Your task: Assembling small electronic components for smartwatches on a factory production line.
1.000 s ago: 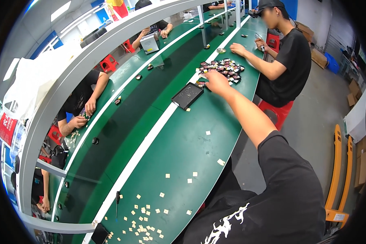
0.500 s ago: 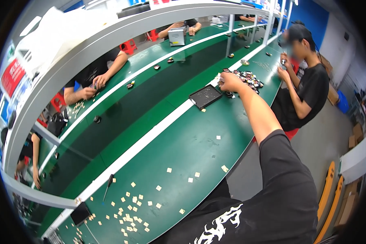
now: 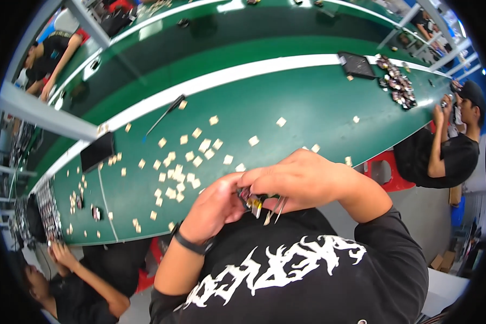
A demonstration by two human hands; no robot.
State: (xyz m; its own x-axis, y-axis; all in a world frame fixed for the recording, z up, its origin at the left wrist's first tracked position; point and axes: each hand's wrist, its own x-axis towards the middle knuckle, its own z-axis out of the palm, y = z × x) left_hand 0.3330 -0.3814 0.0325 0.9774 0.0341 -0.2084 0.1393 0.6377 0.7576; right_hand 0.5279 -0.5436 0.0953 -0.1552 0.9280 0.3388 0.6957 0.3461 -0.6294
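Two bare hands meet over a small dark part in front of the near edge of a green workbench. The left hand pinches the part; the right hand curls over it, gripping thin metal tweezers. Pale squares litter the bench's left half, with a screwdriver and a black flat object near its far edge. Toward the far right corner sit a black tray and a heap of parts. A grey frame blocks the view at upper left. Fingers hide much of the held part and the tweezers' upper end; the lower-left co-worker is cut off by the lens rim.
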